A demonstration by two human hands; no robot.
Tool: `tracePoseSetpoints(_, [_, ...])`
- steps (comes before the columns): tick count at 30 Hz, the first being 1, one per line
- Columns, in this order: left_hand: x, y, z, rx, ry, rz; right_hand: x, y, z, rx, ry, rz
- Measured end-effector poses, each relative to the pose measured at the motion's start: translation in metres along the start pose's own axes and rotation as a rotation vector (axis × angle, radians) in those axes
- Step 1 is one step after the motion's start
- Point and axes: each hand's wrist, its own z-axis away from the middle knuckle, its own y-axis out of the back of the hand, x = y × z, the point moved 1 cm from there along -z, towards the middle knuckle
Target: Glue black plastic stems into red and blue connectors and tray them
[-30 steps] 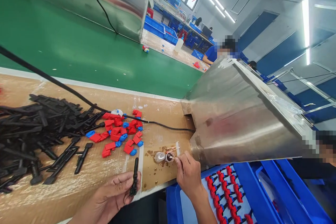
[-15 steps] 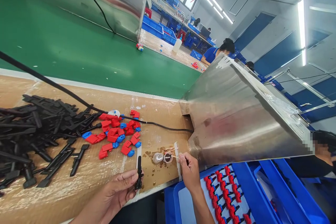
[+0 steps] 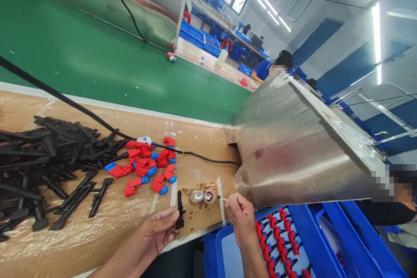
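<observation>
My left hand (image 3: 159,226) is closed, pinching a black plastic gun-shaped piece (image 3: 180,210) upright over the front edge of the bench. My right hand (image 3: 241,217) is closed as well, with a thin wooden stick (image 3: 224,199) between thumb and fingers. The stick's dark tip points left, just beside a small cup of dark liquid (image 3: 209,196) and apart from it. Next to that cup stands a small clear round container (image 3: 196,196). Further thin sticks (image 3: 213,186) lie behind the cup, and brownish drops spot the surface around.
A heap of black pieces (image 3: 48,152) lies left, beside red and blue toy parts (image 3: 143,167). A black cable (image 3: 195,155) crosses the bench. A metal panel (image 3: 293,152) rises at right, above a blue tray (image 3: 216,252) with rows of red assemblies. Two people (image 3: 263,70) sit beyond.
My right hand has drawn the stick out of the cup, moving slightly right, and its dark tip now shows. The left hand has shifted a little right and up with the black piece.
</observation>
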Motion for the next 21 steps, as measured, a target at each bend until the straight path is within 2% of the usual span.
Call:
tracePoseSetpoints(2, [0.000,-0.001,-0.001,-0.024,0.006,-0.018,-0.013,-0.003,0.019,-0.015,0.134,0.103])
tracePoseSetpoints(5, [0.000,-0.002,-0.001,-0.050,0.019,-0.043,-0.030,-0.012,0.047,-0.060,0.446,0.419])
tracePoseSetpoints(7, [0.001,-0.003,0.000,-0.058,0.023,-0.054,-0.034,-0.020,0.060,-0.054,0.578,0.601])
tracePoseSetpoints(10, [0.003,-0.002,0.002,-0.077,0.016,-0.072,-0.036,-0.031,0.066,-0.013,0.669,0.713])
tracePoseSetpoints(14, [0.004,-0.002,0.001,-0.124,-0.008,-0.137,-0.038,-0.039,0.060,-0.013,0.756,0.708])
tracePoseSetpoints(18, [0.004,0.001,0.000,-0.143,-0.047,-0.180,-0.043,-0.040,0.056,-0.025,0.800,0.759])
tracePoseSetpoints(21, [0.003,0.006,0.000,-0.158,-0.103,-0.233,-0.048,-0.038,0.054,-0.095,0.814,0.821])
